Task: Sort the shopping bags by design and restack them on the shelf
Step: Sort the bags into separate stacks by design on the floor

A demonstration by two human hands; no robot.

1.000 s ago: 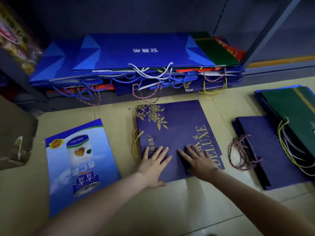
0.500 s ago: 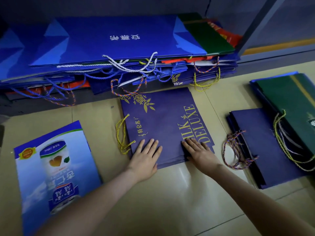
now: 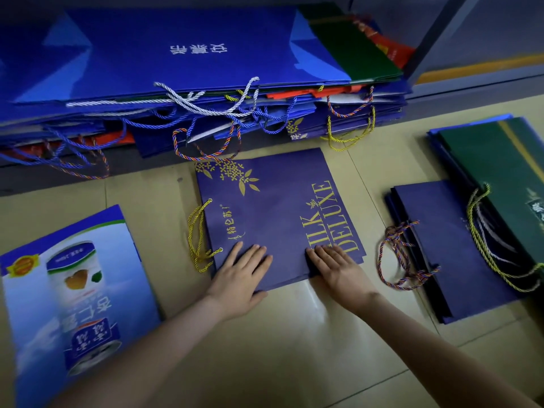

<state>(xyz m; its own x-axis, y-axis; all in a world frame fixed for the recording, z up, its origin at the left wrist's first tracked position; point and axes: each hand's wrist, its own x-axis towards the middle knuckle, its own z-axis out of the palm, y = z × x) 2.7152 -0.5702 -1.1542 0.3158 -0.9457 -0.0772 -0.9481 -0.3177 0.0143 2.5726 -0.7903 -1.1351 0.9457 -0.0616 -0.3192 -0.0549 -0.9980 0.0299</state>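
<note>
left grip (image 3: 239, 278): flat, palm down, fingers straight | right grip (image 3: 338, 269): flat, palm down, fingers straight

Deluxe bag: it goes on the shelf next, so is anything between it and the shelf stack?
No object lies between them. Only rope handles dangling from the shelf stack hang at the far edge of the Deluxe bag.
</note>
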